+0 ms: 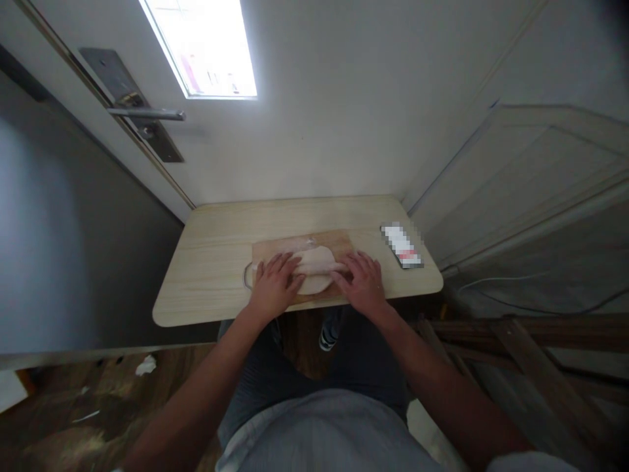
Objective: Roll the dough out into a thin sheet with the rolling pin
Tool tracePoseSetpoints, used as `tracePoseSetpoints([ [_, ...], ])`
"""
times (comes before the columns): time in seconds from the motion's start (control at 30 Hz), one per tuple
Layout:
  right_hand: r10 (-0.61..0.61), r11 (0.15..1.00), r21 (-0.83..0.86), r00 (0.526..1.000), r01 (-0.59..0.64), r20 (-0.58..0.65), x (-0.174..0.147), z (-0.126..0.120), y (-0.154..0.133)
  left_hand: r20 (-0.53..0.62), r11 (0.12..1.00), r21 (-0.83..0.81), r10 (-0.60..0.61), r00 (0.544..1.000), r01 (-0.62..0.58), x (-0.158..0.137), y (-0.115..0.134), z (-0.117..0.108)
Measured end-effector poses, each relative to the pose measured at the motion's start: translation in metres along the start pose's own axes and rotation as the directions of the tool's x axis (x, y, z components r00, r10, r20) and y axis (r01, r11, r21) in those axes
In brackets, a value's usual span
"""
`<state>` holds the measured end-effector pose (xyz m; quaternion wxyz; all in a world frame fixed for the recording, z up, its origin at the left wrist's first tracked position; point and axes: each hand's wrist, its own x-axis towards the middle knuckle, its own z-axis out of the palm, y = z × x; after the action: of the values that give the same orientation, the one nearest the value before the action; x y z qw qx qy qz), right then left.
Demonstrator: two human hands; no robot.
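A flattened sheet of pale dough (317, 257) lies on a brown wooden cutting board (275, 247). Across the dough runs a thin pale rolling pin (319, 269), close to the dough in colour. My left hand (276, 283) is on the pin's left end, fingers forward and thumb toward the middle. At the other end, my right hand (362, 280) is curled over the pin with its thumb on the near side. The palms hide both ends of the pin. White flour (309, 243) dusts the board beyond the dough.
The board rests on a small light-wood table (206, 262) against a white door with a metal handle (147, 114). A phone (401, 245), its screen blurred out, lies at the table's right. A wooden frame (521, 354) stands low on the right. Crumpled tissue (146, 365) is on the floor.
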<state>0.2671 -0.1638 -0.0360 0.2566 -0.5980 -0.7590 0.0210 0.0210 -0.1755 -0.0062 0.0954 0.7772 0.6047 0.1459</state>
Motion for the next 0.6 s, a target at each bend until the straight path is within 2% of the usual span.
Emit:
tracePoseSetpoints([
  [0.17, -0.06, 0.998, 0.033, 0.998, 0.059, 0.036, 0.003, -0.01, 0.015, -0.05, 0.997, 0.08, 0.024, 0.998, -0.02, 0.008, -0.005, -0.013],
  [0.3, -0.088, 0.996, 0.025, 0.994, 0.086, 0.068, 0.005, -0.026, 0.032, -0.075, 0.995, 0.091, 0.057, 0.996, -0.05, 0.02, 0.008, -0.02],
  [0.43, -0.08, 0.997, 0.019, 0.995, 0.079, 0.055, -0.003, -0.039, 0.054, -0.045, 0.995, 0.069, 0.078, 0.996, -0.075, 0.029, 0.029, -0.009],
  [0.6, -0.009, 0.998, 0.056, 1.0, 0.009, -0.007, -0.017, -0.031, 0.067, -0.033, 0.998, 0.057, 0.038, 0.999, -0.036, 0.022, 0.041, 0.011],
])
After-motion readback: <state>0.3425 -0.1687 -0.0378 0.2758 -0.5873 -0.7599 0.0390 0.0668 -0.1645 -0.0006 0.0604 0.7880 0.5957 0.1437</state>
